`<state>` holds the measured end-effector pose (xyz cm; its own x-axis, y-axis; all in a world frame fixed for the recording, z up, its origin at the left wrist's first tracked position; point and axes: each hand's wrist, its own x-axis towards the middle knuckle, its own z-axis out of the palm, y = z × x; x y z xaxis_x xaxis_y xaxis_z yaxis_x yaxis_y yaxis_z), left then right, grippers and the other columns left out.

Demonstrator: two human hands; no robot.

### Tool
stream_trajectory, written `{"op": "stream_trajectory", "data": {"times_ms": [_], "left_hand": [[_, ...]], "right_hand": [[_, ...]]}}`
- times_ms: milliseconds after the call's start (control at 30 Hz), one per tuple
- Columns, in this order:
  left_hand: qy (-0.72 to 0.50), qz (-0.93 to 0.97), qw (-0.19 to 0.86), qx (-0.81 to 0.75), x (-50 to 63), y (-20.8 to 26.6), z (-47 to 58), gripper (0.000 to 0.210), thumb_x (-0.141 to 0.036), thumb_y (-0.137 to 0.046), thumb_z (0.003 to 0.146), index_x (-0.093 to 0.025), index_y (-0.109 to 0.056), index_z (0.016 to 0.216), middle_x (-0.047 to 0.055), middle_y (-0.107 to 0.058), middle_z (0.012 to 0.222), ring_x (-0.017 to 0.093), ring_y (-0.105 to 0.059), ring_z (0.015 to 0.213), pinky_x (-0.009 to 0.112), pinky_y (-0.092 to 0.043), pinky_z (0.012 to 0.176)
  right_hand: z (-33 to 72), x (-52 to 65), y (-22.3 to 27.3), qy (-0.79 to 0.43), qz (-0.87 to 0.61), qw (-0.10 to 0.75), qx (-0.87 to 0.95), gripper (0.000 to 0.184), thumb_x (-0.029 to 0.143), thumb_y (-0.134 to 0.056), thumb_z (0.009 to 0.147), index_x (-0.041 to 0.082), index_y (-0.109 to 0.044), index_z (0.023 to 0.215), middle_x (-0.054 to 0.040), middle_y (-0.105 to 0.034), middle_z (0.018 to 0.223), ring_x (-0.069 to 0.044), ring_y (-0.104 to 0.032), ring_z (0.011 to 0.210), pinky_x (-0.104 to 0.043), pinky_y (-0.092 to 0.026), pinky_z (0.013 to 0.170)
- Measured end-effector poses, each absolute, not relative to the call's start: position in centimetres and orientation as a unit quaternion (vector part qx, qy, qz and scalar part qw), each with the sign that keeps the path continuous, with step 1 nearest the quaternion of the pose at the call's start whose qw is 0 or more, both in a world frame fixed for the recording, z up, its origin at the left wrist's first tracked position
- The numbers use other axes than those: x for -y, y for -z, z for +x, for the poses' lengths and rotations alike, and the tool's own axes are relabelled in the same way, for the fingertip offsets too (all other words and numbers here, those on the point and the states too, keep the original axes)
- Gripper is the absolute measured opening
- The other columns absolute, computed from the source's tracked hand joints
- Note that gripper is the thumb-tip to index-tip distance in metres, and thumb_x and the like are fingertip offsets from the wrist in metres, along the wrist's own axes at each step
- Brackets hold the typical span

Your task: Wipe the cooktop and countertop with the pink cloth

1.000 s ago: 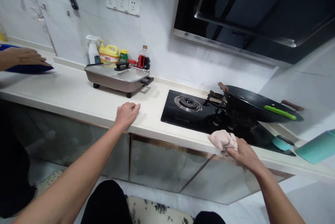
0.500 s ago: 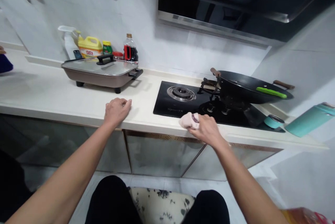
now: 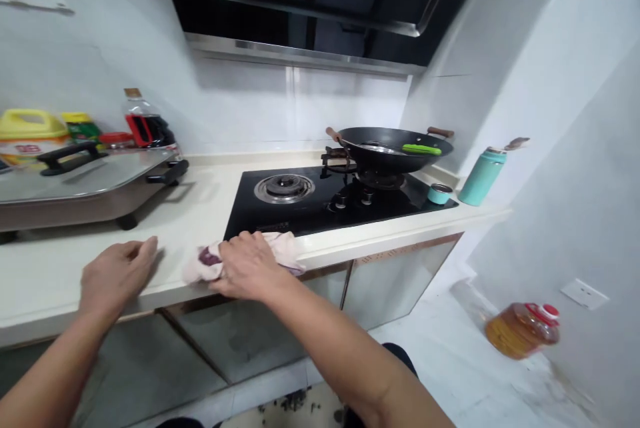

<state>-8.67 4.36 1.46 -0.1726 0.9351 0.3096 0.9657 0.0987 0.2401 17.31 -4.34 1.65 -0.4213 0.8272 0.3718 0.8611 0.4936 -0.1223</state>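
My right hand [image 3: 249, 263] presses a pale pink cloth [image 3: 286, 249] with a dark purple patch against the counter's front edge. The cloth bunches out on both sides of my fingers, just at the near left corner of the black glass stove [image 3: 320, 205]. Over on the counter to the left, my left hand [image 3: 119, 276] rests with its fingers loosely bent and the thumb apart, holding nothing. A covered electric pan [image 3: 75, 211] stands just beyond it.
A black wok [image 3: 395, 148] with a green-handled utensil [image 3: 421, 149] sits on the right burner. Beside it are a turquoise cup [image 3: 440, 194] and a turquoise flask [image 3: 483, 178]. Bottles line the back wall. An oil jug [image 3: 523, 330] stands on the floor; a range hood [image 3: 310, 1] hangs above.
My view has swung to the right. My right hand has slid the cloth leftward along the counter edge, closer to my left hand. The oil jug has come into fuller view.
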Motion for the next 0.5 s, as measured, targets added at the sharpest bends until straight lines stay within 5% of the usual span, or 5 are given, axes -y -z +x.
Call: {"op": "stream_trajectory", "data": {"times_ms": [333, 500], "left_hand": [[0.153, -0.606, 0.074, 0.777, -5.4, -1.3, -9.5, 0.055, -0.066, -0.032, 0.089, -0.034, -0.075, 0.103, -0.004, -0.081, 0.112, 0.028, -0.068, 0.107, 0.030, -0.048, 0.081], [0.158, -0.619, 0.072, 0.766, -5.2, -1.4, -9.2, 0.059, -0.066, -0.030, 0.089, -0.030, -0.076, 0.100, 0.002, -0.081, 0.115, 0.029, -0.068, 0.107, 0.032, -0.049, 0.083]], "right_hand": [[27.6, 6.3, -1.5, 0.002, -0.547, 0.230, 0.805, 0.041, 0.059, -0.067, 0.087, 0.021, -0.065, 0.104, -0.0079, -0.072, 0.108, -0.027, -0.060, 0.102, -0.039, -0.044, 0.089], [35.6, 8.7, -0.1, 0.034, -0.627, 0.267, 0.731, 0.038, 0.047, -0.071, 0.082, 0.018, -0.065, 0.105, -0.0103, -0.070, 0.104, -0.027, -0.060, 0.098, -0.039, -0.046, 0.090]]}}
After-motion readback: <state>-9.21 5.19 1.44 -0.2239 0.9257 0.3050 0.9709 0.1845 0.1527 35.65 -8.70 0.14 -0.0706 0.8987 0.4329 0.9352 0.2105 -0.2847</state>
